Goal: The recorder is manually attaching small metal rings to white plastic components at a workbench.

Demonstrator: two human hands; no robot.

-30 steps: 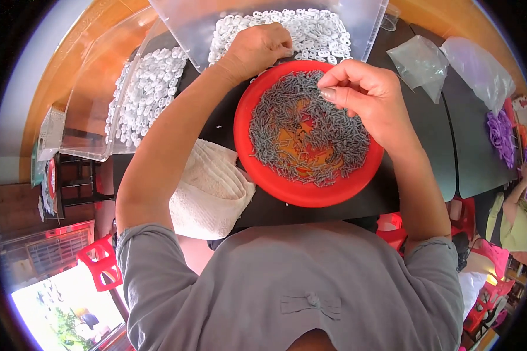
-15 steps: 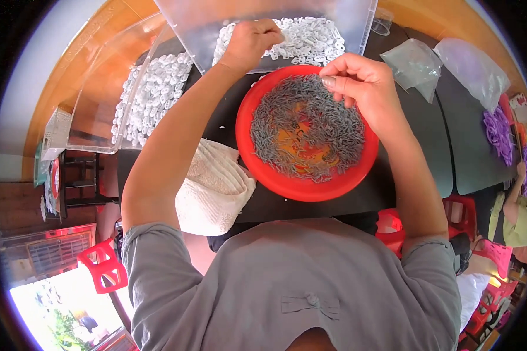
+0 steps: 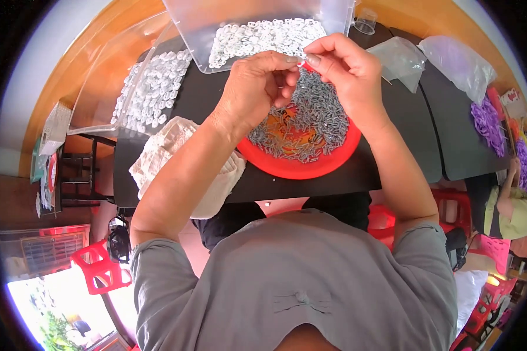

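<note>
My two hands meet by their fingertips above the far part of a red basin (image 3: 294, 171). Between the thumb and finger of my left hand (image 3: 249, 85) is a small white plastic piece (image 3: 301, 61). My right hand (image 3: 357, 73) is pinched against it; whatever its fingertips hold is too small to make out. Many thin grey metal pins, like nails or screws (image 3: 328, 111), lie in the basin, thickest around its sides. Beyond my hands, a clear plastic bin (image 3: 208, 14) lies with a heap of white plastic pieces (image 3: 269, 38) in it.
A second clear container (image 3: 93, 82) with more white pieces (image 3: 152, 90) stands at the left. A cream cloth (image 3: 173, 140) lies at the table's near edge under my left forearm. Plastic bags (image 3: 401, 61) and a purple bundle (image 3: 487, 126) are at the right. Another person (image 3: 512, 213) sits far right.
My left hand has come back from the bin's white pieces, now with one in its fingertips. My right hand has shifted slightly left and up to meet it. The view has shifted a little.
</note>
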